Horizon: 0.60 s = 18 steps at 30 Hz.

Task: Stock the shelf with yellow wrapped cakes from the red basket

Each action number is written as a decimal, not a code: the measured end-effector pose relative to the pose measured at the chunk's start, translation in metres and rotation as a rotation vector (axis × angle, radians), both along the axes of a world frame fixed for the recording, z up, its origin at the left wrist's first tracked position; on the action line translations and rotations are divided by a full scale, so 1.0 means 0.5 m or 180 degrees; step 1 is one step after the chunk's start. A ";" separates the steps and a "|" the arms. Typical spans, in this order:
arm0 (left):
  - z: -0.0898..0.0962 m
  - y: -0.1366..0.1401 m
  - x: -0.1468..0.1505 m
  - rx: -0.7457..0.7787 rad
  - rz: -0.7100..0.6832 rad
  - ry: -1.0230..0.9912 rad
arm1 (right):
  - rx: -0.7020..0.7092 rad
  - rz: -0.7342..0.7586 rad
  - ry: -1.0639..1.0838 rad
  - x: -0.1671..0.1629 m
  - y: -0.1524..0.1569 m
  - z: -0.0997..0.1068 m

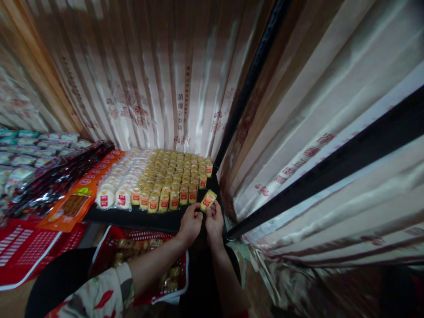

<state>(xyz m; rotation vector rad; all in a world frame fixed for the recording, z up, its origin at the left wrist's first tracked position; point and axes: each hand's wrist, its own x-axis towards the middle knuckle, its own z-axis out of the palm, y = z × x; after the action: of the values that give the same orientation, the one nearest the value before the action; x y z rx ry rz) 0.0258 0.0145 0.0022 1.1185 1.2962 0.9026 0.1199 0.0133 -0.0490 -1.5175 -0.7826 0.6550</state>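
Head view: I watched the right hand (214, 222) pinch a wrapped yellow cake (208, 200) at the black table (132, 217)'s narrow, open near-right corner; the left hand (191, 224) curled beside it, its grip unclear.

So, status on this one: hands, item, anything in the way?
Right hand pinching yellow packet; left hand at its left edge. Packet tilted, label showing, near rows of similar packets. Black bar off to the right, not blocking the hands.
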 end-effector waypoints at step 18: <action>-0.017 0.076 0.072 -0.0058 -0.0293 0.0068 | -0.0555 -0.0036 -0.1815 0.048 0.146 -0.003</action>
<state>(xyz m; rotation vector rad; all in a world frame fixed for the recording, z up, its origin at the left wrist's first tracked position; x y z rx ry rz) 0.0620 0.0527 -0.0062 1.1669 1.2576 0.8113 0.1440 0.0864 -0.0505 -1.8992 -1.1647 0.2796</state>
